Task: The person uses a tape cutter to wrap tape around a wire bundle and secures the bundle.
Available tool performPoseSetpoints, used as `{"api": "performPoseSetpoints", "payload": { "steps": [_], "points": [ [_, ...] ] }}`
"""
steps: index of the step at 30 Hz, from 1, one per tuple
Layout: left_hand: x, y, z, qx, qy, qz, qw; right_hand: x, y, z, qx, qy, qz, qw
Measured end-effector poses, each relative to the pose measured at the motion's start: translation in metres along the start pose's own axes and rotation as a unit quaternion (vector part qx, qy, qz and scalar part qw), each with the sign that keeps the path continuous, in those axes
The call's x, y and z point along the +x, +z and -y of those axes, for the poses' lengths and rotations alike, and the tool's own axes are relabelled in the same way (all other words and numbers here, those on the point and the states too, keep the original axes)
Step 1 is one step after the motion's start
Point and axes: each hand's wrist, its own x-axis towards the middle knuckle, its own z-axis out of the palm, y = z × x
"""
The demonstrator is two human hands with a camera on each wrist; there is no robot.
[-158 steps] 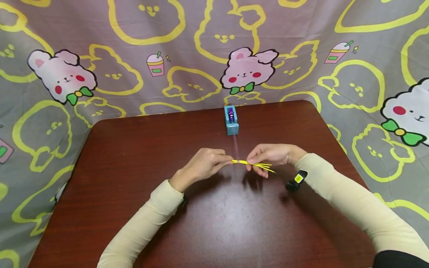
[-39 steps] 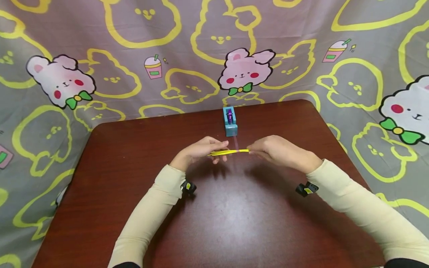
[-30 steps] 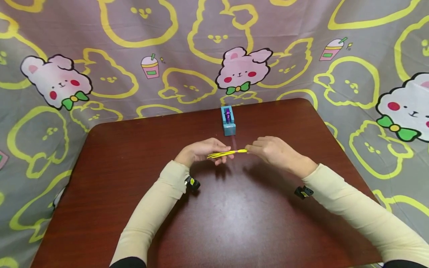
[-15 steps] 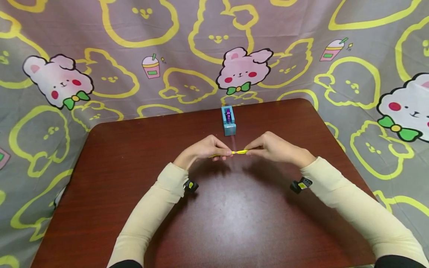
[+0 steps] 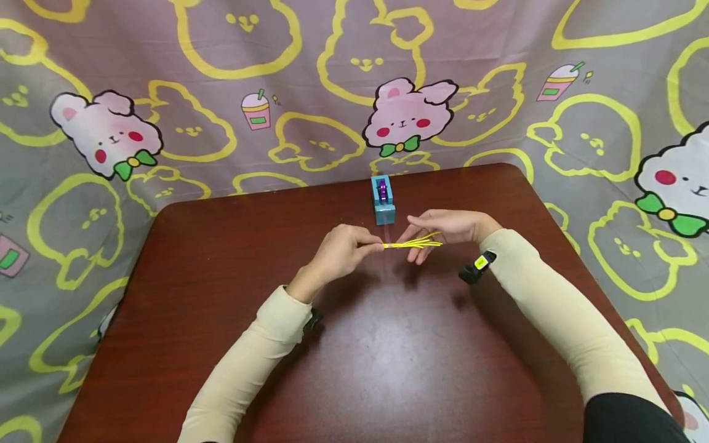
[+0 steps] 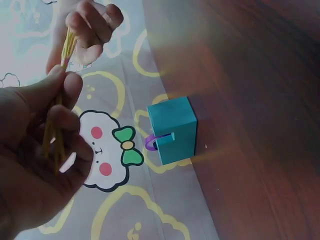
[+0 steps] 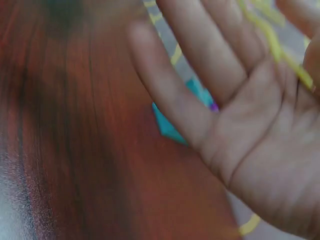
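Note:
A bundle of thin yellow wires [image 5: 413,244] is held up over the table, its loose ends fanned out to the right. My left hand [image 5: 342,253] pinches it between thumb and fingers; in the left wrist view more wire strands [image 6: 59,135] run down across the palm. A clear tape strip [image 5: 387,232] runs from the blue tape dispenser [image 5: 383,208] to the bundle, meeting it just beside the left fingertips. My right hand [image 5: 450,226] has its fingers extended around the fanned ends. In the right wrist view its palm [image 7: 265,130] faces the camera, blurred yellow strands crossing near the index finger.
The tape dispenser, with a purple roll [image 5: 382,189] in it, stands near the back of the brown wooden table [image 5: 249,215]. A patterned cloth [image 5: 316,92] hangs close behind the table and along its sides.
Half a second ago my right hand pinched the bundle's right end; now it has let go and its fingers are spread. The fanned ends, earlier at the left hand, now show on the right.

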Motion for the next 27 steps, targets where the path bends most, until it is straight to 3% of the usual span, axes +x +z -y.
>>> {"api": "performPoseSetpoints", "payload": {
  "steps": [2,5,11,16,19,22,27],
  "points": [
    [-0.002,0.001,0.0,0.047,0.032,-0.014,0.9983,0.003,-0.007,-0.008,0.036,0.004,0.038,0.9986],
    [-0.004,0.003,0.002,0.079,0.06,-0.027,0.9947,0.006,-0.014,-0.02,0.08,0.006,0.068,0.9944],
    [-0.006,0.006,0.005,0.096,0.089,-0.04,0.9905,0.017,-0.012,-0.045,0.136,-0.009,0.097,0.9859],
    [-0.006,0.008,0.007,0.109,0.113,-0.053,0.9863,0.024,-0.003,-0.053,0.171,-0.058,0.173,0.9683],
    [-0.006,0.008,0.006,0.12,0.128,-0.061,0.9825,0.025,0.001,-0.051,0.181,-0.075,0.192,0.9616],
    [-0.006,0.009,0.005,0.127,0.14,-0.067,0.9798,0.023,0.003,-0.047,0.174,-0.079,0.181,0.9648],
    [-0.004,0.011,0.005,0.132,0.15,-0.077,0.9767,0.015,0.002,-0.033,0.115,-0.058,0.144,0.9813]
  ]
}}
